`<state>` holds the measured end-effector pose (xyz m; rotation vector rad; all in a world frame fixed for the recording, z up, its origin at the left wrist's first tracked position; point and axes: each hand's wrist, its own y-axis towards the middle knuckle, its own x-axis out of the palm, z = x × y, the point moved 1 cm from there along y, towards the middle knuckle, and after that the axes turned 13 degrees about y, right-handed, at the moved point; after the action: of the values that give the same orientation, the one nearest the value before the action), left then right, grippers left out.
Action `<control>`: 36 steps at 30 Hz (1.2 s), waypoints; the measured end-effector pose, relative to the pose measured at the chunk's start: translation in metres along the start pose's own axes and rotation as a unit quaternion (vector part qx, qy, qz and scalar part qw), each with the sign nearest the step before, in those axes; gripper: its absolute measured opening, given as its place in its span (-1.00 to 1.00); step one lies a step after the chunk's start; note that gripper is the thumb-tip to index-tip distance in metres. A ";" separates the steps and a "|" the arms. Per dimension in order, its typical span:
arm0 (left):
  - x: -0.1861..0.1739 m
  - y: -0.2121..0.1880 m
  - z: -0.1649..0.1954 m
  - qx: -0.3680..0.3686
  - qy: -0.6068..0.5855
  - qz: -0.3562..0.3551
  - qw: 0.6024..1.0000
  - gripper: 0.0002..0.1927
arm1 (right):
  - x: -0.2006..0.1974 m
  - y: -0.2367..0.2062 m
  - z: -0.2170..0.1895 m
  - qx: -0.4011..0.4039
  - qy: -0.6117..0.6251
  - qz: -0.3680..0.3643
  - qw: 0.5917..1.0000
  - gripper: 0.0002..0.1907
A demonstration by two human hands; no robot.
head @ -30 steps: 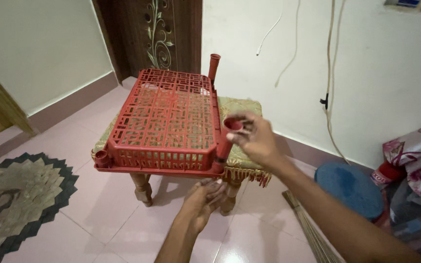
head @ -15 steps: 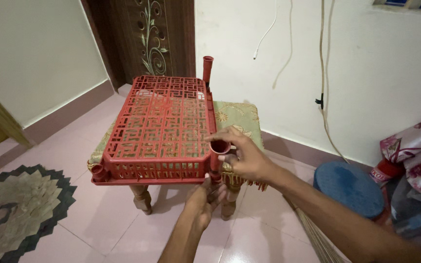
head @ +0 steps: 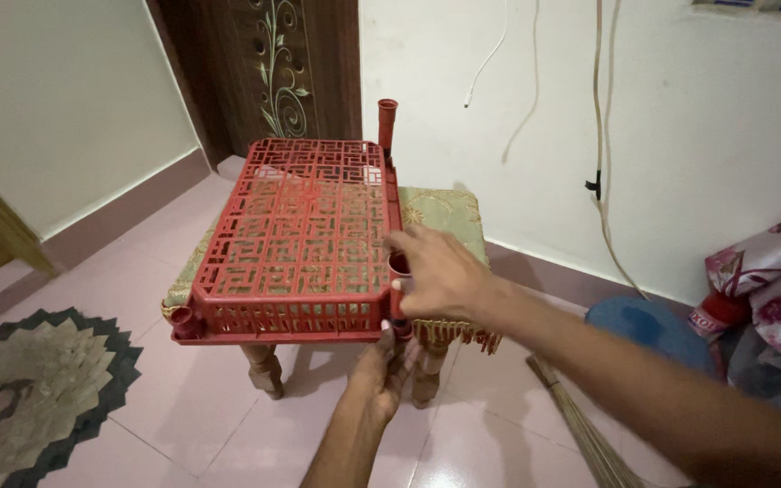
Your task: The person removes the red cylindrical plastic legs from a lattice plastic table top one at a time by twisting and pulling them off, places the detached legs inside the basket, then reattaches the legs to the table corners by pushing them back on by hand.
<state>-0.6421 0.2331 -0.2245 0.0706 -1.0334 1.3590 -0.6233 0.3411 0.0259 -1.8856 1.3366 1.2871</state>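
A red plastic lattice rack shelf (head: 305, 239) lies flat on a cushioned wooden stool (head: 440, 212). One red tube leg (head: 387, 126) stands upright at its far right corner. My right hand (head: 436, 271) grips a second red tube leg (head: 398, 267) at the near right corner of the shelf. My left hand (head: 389, 366) reaches up from below and holds the bottom of that same tube under the shelf's corner. An empty round socket (head: 183, 318) shows at the near left corner.
A dark carved wooden door (head: 273, 72) stands behind the stool. A patterned round mat (head: 20, 389) lies on the tiled floor at left. A blue round seat (head: 653, 330), floral bundles (head: 770, 280) and a broom (head: 580, 434) sit at right. Cables (head: 603, 136) hang on the wall.
My right hand has brought the red tube down from above the shelf's right edge to its near right corner. My left hand has risen under that corner and closed on the tube's bottom.
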 end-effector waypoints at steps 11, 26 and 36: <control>0.003 -0.001 0.009 0.026 0.046 0.028 0.998 -0.64 | 0.001 0.031 0.014 -0.047 -0.148 -0.150 0.976 -0.63; -0.021 0.017 -0.001 0.040 0.069 0.044 0.996 -0.72 | 0.002 0.036 0.016 -0.114 -0.067 -0.153 0.979 -0.47; 0.046 -0.126 0.093 0.450 0.544 0.212 0.676 -0.67 | 0.001 0.022 0.062 -0.053 0.249 -0.083 0.963 -0.18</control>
<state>-0.5972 0.1781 -0.0774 -0.2515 0.7375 1.8146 -0.6685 0.3814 0.0014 -2.4498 1.3178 0.8428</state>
